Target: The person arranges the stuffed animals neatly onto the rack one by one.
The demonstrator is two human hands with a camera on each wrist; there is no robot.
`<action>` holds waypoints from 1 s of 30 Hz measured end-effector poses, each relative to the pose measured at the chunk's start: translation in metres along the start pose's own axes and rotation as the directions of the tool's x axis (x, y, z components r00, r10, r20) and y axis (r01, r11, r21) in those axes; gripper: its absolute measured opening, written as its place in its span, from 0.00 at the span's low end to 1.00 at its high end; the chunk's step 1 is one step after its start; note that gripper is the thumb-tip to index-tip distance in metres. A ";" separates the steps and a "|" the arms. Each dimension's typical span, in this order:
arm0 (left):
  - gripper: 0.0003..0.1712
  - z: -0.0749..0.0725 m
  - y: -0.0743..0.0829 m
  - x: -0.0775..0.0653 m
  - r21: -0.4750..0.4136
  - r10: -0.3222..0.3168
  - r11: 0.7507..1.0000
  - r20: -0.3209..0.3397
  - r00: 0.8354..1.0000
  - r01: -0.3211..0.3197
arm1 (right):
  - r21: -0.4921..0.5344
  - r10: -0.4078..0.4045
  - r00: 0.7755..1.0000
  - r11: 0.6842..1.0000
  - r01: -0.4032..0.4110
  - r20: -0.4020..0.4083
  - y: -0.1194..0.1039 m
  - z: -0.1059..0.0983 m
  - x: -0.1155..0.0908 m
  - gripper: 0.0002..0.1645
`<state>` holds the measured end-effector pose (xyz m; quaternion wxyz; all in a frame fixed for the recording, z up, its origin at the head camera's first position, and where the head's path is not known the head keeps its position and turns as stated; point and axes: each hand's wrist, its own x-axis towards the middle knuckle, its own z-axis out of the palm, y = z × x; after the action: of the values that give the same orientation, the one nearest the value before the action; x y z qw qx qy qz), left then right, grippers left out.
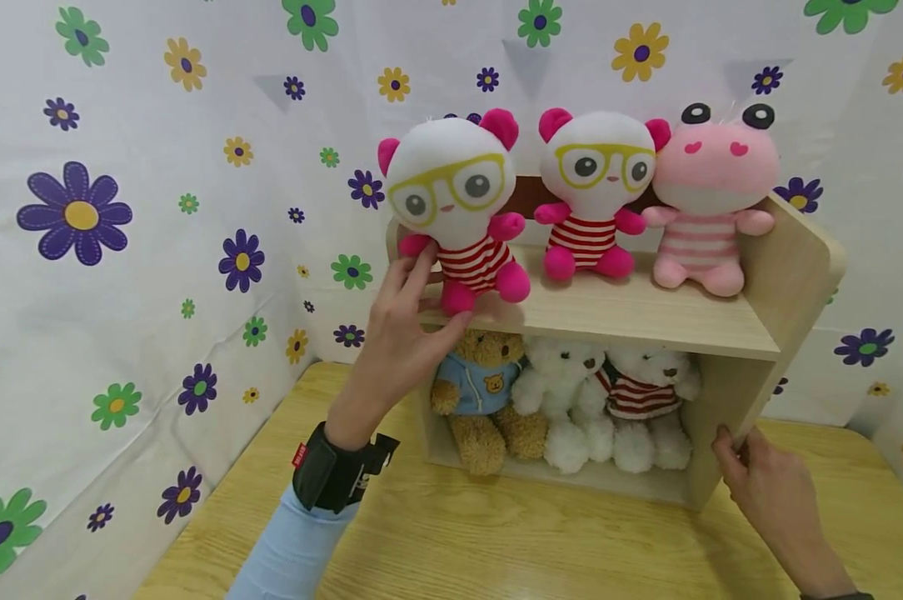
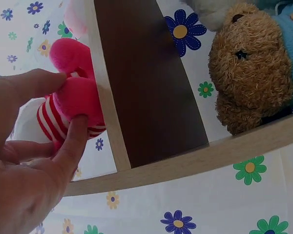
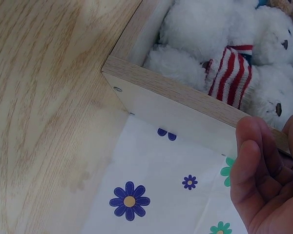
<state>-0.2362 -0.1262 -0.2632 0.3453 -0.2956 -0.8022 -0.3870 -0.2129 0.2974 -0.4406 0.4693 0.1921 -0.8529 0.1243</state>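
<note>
My left hand holds a plush panda with pink ears, yellow glasses and a red-striped body at the left end of the upper shelf. In the left wrist view, thumb and fingers close round the panda's pink foot and lower body, beside the board's edge. The panda leans to one side. Low on the small wooden shelf unit's right side panel, my right hand grips the front edge. The right wrist view has its curled fingers on the panel's outer side.
A matching panda and a pink plush toy sit on the upper shelf. Below are a brown bear in a blue hoodie and two white bears. The unit stands on a wooden table before a flowered backdrop.
</note>
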 end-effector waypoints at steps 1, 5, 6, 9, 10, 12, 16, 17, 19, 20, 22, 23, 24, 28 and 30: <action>0.47 0.001 0.000 0.002 0.020 -0.008 1.000 0.004 1.000 0.008 | -0.005 -0.009 1.000 1.000 0.009 0.004 0.000 0.000 0.000 0.29; 0.44 0.006 0.000 0.009 0.086 -0.052 0.995 0.003 0.999 0.052 | 0.000 -0.003 1.000 1.000 0.003 0.022 0.001 -0.001 0.000 0.29; 0.43 0.008 0.000 0.011 0.096 -0.061 0.994 -0.001 0.998 0.061 | 0.013 0.010 1.000 1.000 -0.011 0.023 0.001 -0.001 0.000 0.29; 0.41 0.014 -0.002 0.017 0.124 -0.080 0.989 -0.011 0.997 0.081 | 0.008 0.010 1.000 1.000 -0.010 0.027 0.001 -0.001 0.000 0.27; 0.41 0.016 -0.003 0.019 0.140 -0.080 0.987 -0.016 0.997 0.082 | 0.005 0.009 1.000 1.000 -0.009 0.025 0.001 -0.001 0.000 0.27; 0.40 0.020 -0.005 0.023 0.179 -0.074 0.981 -0.022 0.997 0.077 | 0.022 0.030 0.999 0.999 -0.031 0.017 0.001 -0.001 -0.001 0.24; 0.39 0.027 -0.008 0.032 0.241 -0.094 0.966 -0.027 0.995 0.097 | 0.031 0.045 0.999 0.999 -0.045 0.007 0.001 0.000 -0.001 0.22; 0.39 0.028 -0.009 0.034 0.249 -0.108 0.962 -0.026 0.994 0.111 | 0.039 0.052 0.999 0.998 -0.052 0.006 0.001 0.000 -0.002 0.22; 0.39 0.031 -0.010 0.038 0.263 -0.139 0.955 -0.023 0.990 0.140 | 0.026 0.030 1.000 0.999 -0.030 0.007 0.001 0.000 -0.001 0.23; 0.39 0.032 -0.010 0.040 0.271 -0.154 0.950 -0.022 0.988 0.155 | 0.022 0.019 1.000 1.000 -0.019 0.006 0.001 0.000 -0.001 0.25; 0.39 0.033 -0.009 0.043 0.282 -0.185 0.942 -0.018 0.983 0.182 | 0.002 -0.011 1.000 1.000 0.011 0.001 0.001 0.000 -0.001 0.28; 0.39 0.034 -0.009 0.044 0.286 -0.198 0.938 -0.015 0.980 0.194 | -0.008 -0.020 1.000 1.000 0.020 -0.001 0.001 0.000 -0.001 0.30; 0.39 0.035 -0.009 0.045 0.288 -0.206 0.936 -0.015 0.978 0.202 | -0.035 -0.049 0.999 0.998 0.049 0.001 0.001 0.000 -0.001 0.31; 0.38 0.039 -0.010 0.048 0.307 -0.224 0.927 -0.015 0.974 0.218 | -0.001 -0.006 1.000 1.000 0.006 0.001 0.000 -0.001 -0.002 0.27; 0.37 0.041 -0.011 0.050 0.316 -0.233 0.922 -0.009 0.972 0.224 | 0.003 -0.004 1.000 1.000 0.003 0.011 0.000 -0.001 -0.002 0.26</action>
<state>-0.2867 -0.0878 -0.2478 0.3292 -0.1468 -0.8874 -0.2874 -0.2110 0.2985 -0.4417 0.4644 0.1950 -0.8550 0.1237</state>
